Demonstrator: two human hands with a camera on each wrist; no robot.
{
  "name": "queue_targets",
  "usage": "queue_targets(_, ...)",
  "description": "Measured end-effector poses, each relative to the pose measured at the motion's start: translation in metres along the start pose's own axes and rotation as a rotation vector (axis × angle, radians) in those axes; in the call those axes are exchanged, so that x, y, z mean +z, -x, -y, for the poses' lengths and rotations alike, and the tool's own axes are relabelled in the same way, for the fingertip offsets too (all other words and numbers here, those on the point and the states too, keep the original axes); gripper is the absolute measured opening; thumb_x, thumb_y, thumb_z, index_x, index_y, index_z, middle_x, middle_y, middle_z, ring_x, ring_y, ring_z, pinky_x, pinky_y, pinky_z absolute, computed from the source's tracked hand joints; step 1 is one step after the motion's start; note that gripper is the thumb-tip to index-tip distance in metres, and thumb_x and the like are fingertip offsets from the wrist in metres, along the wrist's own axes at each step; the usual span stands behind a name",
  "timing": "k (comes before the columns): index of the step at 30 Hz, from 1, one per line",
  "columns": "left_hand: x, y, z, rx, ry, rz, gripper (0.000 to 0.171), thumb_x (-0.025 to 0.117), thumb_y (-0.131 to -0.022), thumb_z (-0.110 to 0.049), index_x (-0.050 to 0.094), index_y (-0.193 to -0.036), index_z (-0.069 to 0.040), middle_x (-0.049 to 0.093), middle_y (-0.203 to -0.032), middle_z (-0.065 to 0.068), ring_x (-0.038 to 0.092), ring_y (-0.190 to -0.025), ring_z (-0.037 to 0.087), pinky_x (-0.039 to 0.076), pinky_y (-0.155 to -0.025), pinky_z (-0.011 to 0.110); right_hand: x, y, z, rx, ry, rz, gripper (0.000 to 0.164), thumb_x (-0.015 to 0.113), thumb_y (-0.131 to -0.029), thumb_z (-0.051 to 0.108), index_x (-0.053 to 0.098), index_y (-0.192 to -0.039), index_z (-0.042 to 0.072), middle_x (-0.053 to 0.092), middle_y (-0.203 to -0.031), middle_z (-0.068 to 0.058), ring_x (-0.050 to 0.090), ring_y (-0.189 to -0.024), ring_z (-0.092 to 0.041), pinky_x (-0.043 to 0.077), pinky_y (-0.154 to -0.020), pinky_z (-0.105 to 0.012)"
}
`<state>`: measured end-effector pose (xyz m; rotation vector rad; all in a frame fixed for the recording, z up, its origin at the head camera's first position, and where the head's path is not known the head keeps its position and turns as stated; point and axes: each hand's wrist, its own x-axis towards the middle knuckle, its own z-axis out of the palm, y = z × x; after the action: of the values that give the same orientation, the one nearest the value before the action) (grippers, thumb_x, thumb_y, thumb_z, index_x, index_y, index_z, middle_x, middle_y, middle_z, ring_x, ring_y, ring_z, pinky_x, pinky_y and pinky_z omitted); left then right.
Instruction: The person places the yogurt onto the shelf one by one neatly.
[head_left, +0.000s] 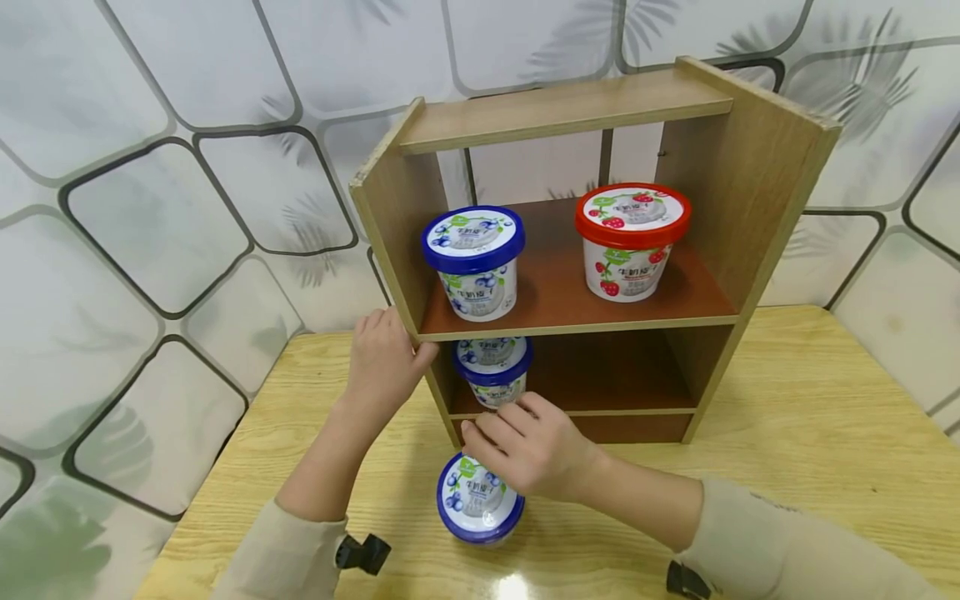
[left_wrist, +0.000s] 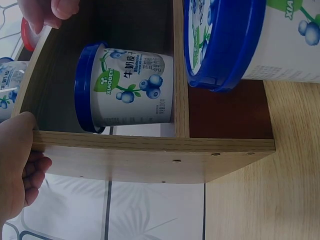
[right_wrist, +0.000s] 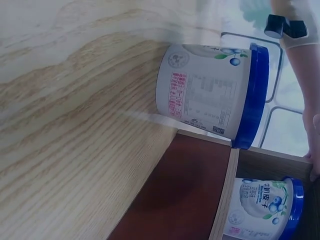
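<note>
My left hand [head_left: 382,358] grips the left side panel of a small wooden shelf unit [head_left: 783,192], thumb at the front edge by the middle board, fingers curled on the outside. My right hand [head_left: 534,446], loosely curled and holding nothing, hovers before the lower compartment. Below it, a blue-lidded blueberry tub [head_left: 480,504] stands upright on the table, partly overlapped by that hand. Inside the lower compartment, at its left, sits another blueberry tub [left_wrist: 132,90]. The right wrist view shows the back label of the table tub [right_wrist: 205,92].
On the upper board stand a third blueberry tub [head_left: 476,258] at left and a red-lidded strawberry tub [head_left: 633,242] at right. The unit rests on a light wooden table [head_left: 825,450]. Behind it is a patterned wall [head_left: 360,50].
</note>
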<state>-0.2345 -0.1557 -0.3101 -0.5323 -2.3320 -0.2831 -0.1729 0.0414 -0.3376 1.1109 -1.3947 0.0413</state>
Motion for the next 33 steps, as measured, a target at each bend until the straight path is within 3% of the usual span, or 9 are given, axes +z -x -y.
queue_targets(10, -0.001, -0.001, 0.001, 0.008, -0.008, -0.012, 0.027, 0.061, -0.079, -0.023, 0.055, -0.089, 0.002, 0.061, -0.077, 0.018, 0.056, -0.077, 0.036, 0.042, -0.074, 0.044, -0.001, -0.001, 0.007, -0.093, -0.026, -0.054, 0.027, 0.052, -0.095, 0.027, 0.068, -0.080, 0.012, 0.063, -0.068, 0.003, 0.052, -0.052, -0.010, 0.042, -0.049, -0.022)
queue_targets(19, -0.001, -0.001, 0.001, 0.008, -0.005, -0.016, 0.028, 0.060, -0.079, -0.023, 0.055, -0.089, 0.003, 0.061, -0.078, 0.019, 0.056, -0.077, 0.037, 0.042, -0.075, 0.045, -0.005, 0.001, 0.019, -0.116, -0.107, -0.020, 0.013, 0.058, -0.087, 0.017, 0.068, -0.079, 0.015, 0.060, -0.067, 0.005, 0.049, -0.053, -0.008, 0.040, -0.051, -0.021)
queue_targets(33, -0.002, 0.000, 0.000, -0.013, 0.002, 0.022, 0.028, 0.060, -0.079, -0.022, 0.055, -0.092, 0.003, 0.062, -0.080, 0.019, 0.056, -0.078, 0.036, 0.042, -0.075, 0.044, -0.017, -0.006, 0.034, -0.185, -0.150, -0.025, 0.019, 0.055, -0.089, 0.027, 0.069, -0.080, 0.017, 0.061, -0.069, 0.007, 0.050, -0.054, -0.004, 0.041, -0.052, -0.019)
